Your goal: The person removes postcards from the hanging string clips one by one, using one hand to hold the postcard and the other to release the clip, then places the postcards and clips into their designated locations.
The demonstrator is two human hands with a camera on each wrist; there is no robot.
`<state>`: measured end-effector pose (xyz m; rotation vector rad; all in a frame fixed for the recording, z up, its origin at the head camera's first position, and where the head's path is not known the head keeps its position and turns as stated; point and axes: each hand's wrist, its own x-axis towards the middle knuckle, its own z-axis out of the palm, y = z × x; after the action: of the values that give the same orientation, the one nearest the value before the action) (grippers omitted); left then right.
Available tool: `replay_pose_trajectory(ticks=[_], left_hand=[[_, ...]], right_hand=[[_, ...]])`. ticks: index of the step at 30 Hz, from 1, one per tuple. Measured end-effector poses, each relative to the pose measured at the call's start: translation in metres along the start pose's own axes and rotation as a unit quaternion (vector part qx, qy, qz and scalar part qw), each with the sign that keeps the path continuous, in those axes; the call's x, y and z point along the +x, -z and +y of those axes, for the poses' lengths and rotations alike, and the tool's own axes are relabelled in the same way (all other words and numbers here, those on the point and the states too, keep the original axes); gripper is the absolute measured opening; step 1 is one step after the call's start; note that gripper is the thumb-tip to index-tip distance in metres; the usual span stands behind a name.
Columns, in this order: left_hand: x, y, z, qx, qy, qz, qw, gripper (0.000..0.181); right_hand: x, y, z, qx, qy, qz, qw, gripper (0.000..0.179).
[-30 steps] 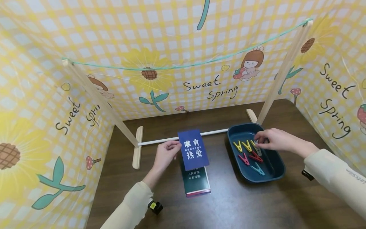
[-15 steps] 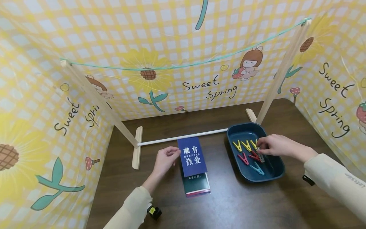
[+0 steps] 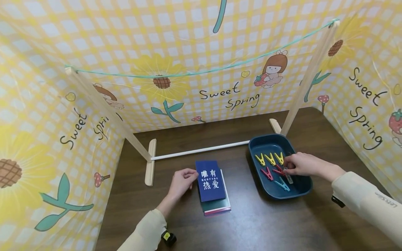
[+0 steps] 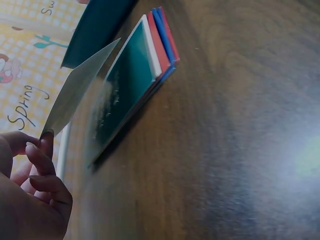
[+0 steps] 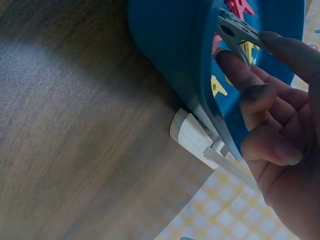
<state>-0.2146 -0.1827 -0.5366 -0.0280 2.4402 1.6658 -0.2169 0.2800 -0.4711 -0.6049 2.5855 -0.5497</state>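
Note:
My left hand pinches the left edge of a dark blue card with white lettering between thumb and fingertip. In the left wrist view the card is tilted above a stack of cards, topped by a green one. Over the dark blue tray, my right hand pinches a grey clothespin by its handle end, between thumb and forefinger. Inside the tray lie yellow clothespins, red clothespins and a light blue clothespin.
Two upright wooden posts on flat feet carry a sagging green string above the table. A white rod joins them low down, behind the cards. Yellow checked cloth encloses the back and sides.
My left hand has brought the blue card down and toward me, over the stack. My right hand has shifted slightly toward me above the tray, still holding the grey clothespin.

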Motion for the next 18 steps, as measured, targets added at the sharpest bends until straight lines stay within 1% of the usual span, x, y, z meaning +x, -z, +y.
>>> replay_pose_trajectory(ticks=[3, 8, 11, 18], left_hand=[[-0.001, -0.001, -0.004, 0.001, 0.012, -0.003, 0.9999, 0.019], [-0.003, -0.001, -0.010, 0.004, 0.023, -0.006, 0.9997, 0.017], [-0.003, 0.000, -0.013, 0.014, 0.029, -0.011, 0.9994, 0.017], [-0.004, -0.001, -0.021, 0.055, 0.014, -0.037, 0.9977, 0.014]], right_hand=[[-0.001, -0.001, -0.001, -0.003, -0.010, -0.012, 0.9999, 0.023], [-0.004, -0.002, -0.002, -0.009, -0.018, -0.026, 0.9995, 0.021], [-0.004, -0.003, -0.003, -0.012, -0.025, -0.033, 0.9991, 0.019], [-0.004, -0.009, -0.004, -0.038, -0.030, -0.053, 0.9974, 0.017]])
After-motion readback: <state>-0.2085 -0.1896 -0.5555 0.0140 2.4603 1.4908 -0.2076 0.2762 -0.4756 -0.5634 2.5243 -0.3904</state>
